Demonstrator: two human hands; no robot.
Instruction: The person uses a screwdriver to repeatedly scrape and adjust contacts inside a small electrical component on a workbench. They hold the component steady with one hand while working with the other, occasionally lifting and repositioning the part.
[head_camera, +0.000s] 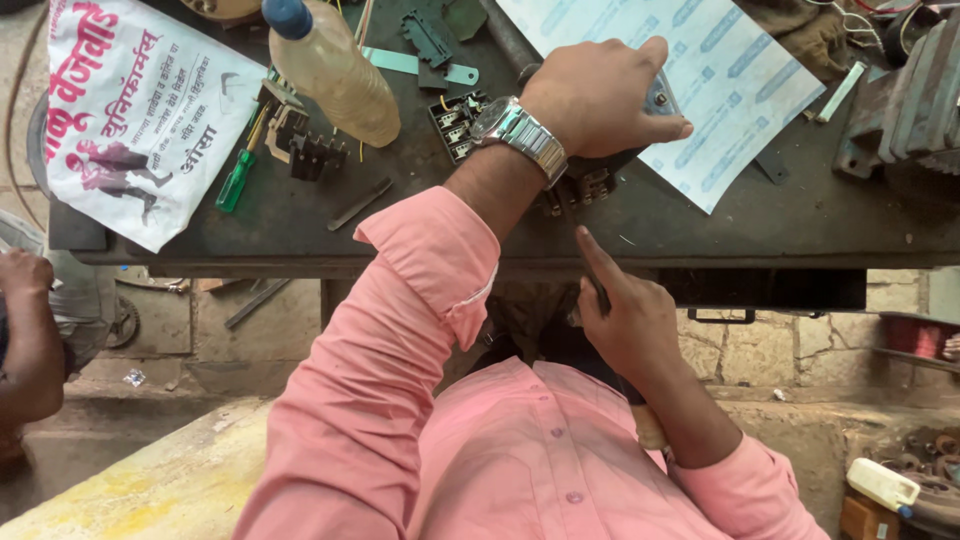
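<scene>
So the left hand (600, 95) is clamped palm-down over a dark, blocky electrical part (590, 180) right at the near edge of the dark metal surface (700, 225), fingers curled over the top and thumb wrapped around the side. The right hand (625, 320) sits just below the edge, closed around a slim dark tool (598, 290) with the index finger laid along the shaft, the tip aimed up at the underside of the part. I can't tell what kind of tip it has.

My take on doing this well: keep the holding hand's weight straight down so the part doesn't skate off the edge, and let that index finger steer the tool instead of muscling it. Small pushes, since a slip would go toward the left wrist and its metal watch (520, 135).

Clutter's close too: a plastic bottle (335, 65), a green screwdriver (238, 178) and a terminal block (455, 125) sit just to the left, so don't sweep an elbow through there.
</scene>
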